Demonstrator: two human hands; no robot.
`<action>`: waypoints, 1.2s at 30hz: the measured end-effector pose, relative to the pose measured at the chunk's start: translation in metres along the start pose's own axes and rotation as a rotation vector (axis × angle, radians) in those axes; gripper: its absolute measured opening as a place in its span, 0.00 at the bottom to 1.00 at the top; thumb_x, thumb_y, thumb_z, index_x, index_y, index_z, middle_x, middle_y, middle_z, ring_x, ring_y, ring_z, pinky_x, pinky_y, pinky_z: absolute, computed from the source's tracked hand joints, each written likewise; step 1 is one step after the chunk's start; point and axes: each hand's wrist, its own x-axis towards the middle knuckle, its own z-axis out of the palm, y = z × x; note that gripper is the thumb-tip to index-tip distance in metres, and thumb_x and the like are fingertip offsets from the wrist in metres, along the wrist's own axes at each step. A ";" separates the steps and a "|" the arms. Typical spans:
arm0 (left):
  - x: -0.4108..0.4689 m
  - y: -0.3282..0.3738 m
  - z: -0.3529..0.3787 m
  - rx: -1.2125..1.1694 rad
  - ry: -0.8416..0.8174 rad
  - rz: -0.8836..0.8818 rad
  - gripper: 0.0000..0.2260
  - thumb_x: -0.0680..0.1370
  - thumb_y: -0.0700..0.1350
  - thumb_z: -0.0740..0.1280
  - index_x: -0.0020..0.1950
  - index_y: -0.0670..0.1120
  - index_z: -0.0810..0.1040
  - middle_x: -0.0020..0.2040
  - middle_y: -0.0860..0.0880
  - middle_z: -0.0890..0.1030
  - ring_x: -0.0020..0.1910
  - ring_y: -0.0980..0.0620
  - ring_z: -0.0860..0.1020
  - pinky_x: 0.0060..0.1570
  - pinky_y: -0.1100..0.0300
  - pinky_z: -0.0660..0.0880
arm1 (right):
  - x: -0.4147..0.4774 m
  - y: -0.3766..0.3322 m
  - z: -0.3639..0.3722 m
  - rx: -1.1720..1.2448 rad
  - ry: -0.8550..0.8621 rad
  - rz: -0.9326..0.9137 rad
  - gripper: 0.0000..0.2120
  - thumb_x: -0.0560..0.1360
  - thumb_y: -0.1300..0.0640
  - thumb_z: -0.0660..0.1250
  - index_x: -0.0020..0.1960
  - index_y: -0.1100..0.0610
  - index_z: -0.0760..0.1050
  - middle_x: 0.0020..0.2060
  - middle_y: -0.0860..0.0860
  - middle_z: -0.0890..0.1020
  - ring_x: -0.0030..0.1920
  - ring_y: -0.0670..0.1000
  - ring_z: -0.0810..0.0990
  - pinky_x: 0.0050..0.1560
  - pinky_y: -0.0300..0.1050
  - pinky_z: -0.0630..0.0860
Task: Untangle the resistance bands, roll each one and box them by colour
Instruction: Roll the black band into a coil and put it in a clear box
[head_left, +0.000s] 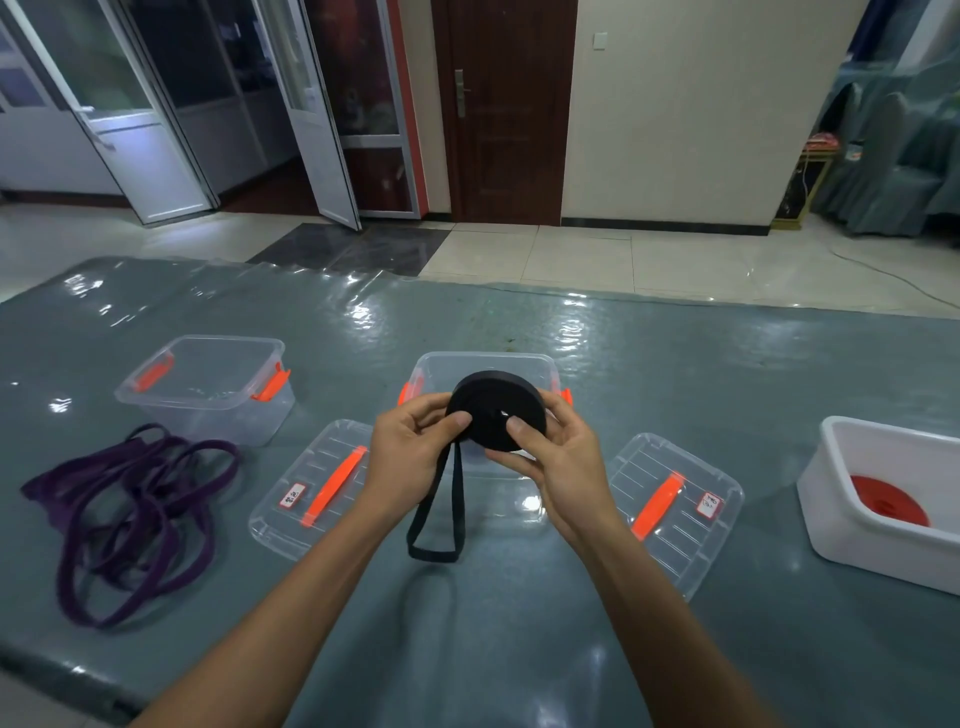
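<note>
We hold the black roll (496, 410) over the middle box (488, 357), left hand (410, 449) and right hand (558, 460) both curled round it; its loose tail (458, 499) hangs straight down, nearer our left.

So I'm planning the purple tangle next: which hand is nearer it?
Left. The left hand grips the black roll, right of the purple tangle; the right hand is farther right.

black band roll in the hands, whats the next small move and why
Probably wind the loose loop onto the black roll: the left hand and right hand both pinch the roll, yet the loop dangles unrolled below it. The clear box behind can wait.
</note>
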 end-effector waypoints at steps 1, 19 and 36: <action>0.002 0.004 0.001 -0.002 0.003 0.013 0.11 0.77 0.34 0.72 0.54 0.48 0.85 0.50 0.47 0.88 0.51 0.48 0.86 0.51 0.62 0.80 | 0.000 0.003 -0.005 -0.067 -0.018 -0.013 0.18 0.76 0.64 0.71 0.65 0.55 0.76 0.57 0.56 0.85 0.58 0.57 0.84 0.53 0.56 0.83; 0.032 0.044 0.001 -0.095 0.088 0.068 0.09 0.79 0.36 0.70 0.58 0.41 0.83 0.50 0.45 0.88 0.50 0.46 0.86 0.49 0.60 0.82 | -0.013 0.114 -0.046 -1.034 -0.306 0.321 0.07 0.71 0.60 0.74 0.44 0.49 0.81 0.45 0.52 0.85 0.47 0.50 0.84 0.49 0.47 0.82; 0.044 0.050 -0.026 -0.030 0.254 0.077 0.09 0.79 0.37 0.70 0.57 0.47 0.84 0.49 0.49 0.88 0.51 0.49 0.86 0.52 0.59 0.82 | 0.000 0.105 -0.078 -0.886 0.265 0.126 0.10 0.72 0.61 0.67 0.50 0.48 0.76 0.32 0.51 0.79 0.32 0.54 0.82 0.35 0.54 0.83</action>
